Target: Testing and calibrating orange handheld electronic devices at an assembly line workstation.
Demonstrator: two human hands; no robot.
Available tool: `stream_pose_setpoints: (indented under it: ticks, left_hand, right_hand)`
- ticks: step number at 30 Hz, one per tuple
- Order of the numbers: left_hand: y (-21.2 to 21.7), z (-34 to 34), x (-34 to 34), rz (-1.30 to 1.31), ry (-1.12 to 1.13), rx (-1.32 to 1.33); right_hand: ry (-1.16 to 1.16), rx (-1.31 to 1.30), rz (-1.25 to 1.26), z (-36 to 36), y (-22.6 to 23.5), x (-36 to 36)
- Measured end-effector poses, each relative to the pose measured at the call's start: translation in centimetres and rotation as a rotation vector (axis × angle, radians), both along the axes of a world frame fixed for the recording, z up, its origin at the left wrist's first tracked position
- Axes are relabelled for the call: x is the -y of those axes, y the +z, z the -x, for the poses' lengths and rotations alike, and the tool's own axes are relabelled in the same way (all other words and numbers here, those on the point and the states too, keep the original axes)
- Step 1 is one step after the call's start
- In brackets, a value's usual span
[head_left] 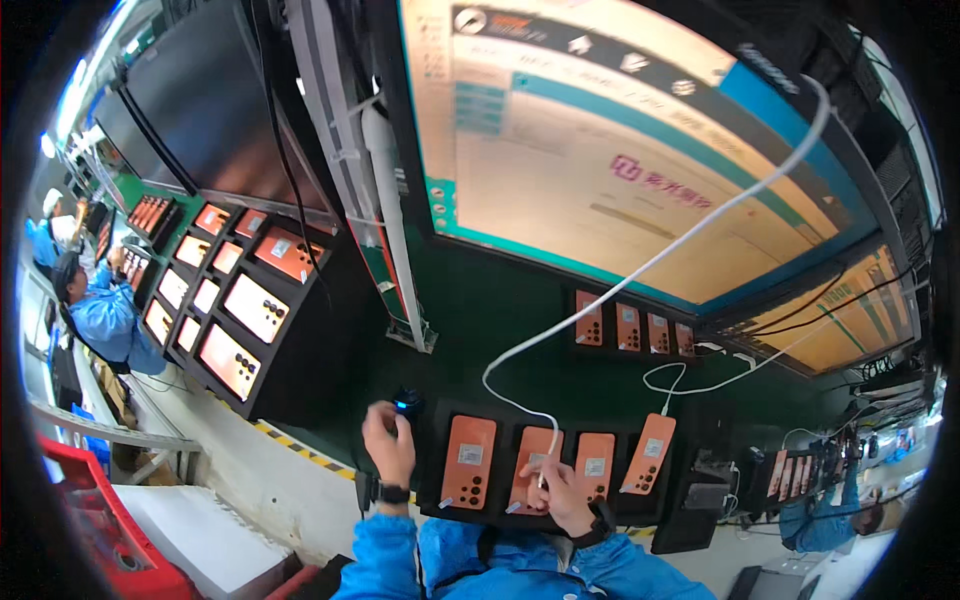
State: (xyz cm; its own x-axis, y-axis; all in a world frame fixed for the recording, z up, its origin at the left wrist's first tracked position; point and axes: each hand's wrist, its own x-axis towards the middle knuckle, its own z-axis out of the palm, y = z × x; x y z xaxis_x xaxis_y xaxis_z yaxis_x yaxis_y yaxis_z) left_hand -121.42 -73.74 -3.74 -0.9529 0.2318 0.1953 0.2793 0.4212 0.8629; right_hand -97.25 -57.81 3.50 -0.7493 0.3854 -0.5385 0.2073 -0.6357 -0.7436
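My right hand [568, 502] is closed in a pinch on the lower end of a white cable [553, 432], above an orange phone [527, 494] lying back up. My left hand [388, 446] holds nothing that I can see, its thumb apart from its fingers, beside a small black device [406, 403] with a blue light. Other orange phones lie in the same row: one to the left [468, 462], one just right [596, 458], and a tilted one farther right [649, 455] with a white cable plug [665, 408] at its top edge.
A large screen [600, 180] stands over the green bench, the white cable crossing it. Behind the row, several orange phones [627, 328] lean near a second screen [830, 310]. A black tray [262, 345] of phones and a red crate [120, 545] are left. Blue-clad people [105, 315] work nearby.
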Motion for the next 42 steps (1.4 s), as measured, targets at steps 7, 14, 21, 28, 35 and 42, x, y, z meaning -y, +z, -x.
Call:
stream_pose_setpoints:
  ticks: [7,14,21,28,35,42]
  left_hand:
    - [-12.6,3.9,1.0,0.243,-0.178,0.531]
    - [7.2,-2.7,6.0,-0.016,-0.526,0.894]
    - [10.0,-6.3,5.1,0.188,-0.629,0.855]
    - [10.2,-5.7,5.8,0.184,-0.662,0.874]
    - [1.5,-1.5,6.7,0.179,-0.332,0.364]
    - [-3.7,0.6,0.8,0.176,-0.089,0.042]
  right_hand:
    - [0.042,0.029,-0.287,4.3,-1.3,3.7]
    - [0.128,0.056,-0.18,5.9,-0.5,3.7]
    - [0.114,0.087,-0.166,7.2,-0.7,3.4]
    - [-0.031,0.091,-0.179,8.2,0.7,4.4]
    - [0.022,0.213,-0.796,8.8,-2.4,4.6]
    - [-0.218,0.152,-0.7,8.7,-3.5,5.6]
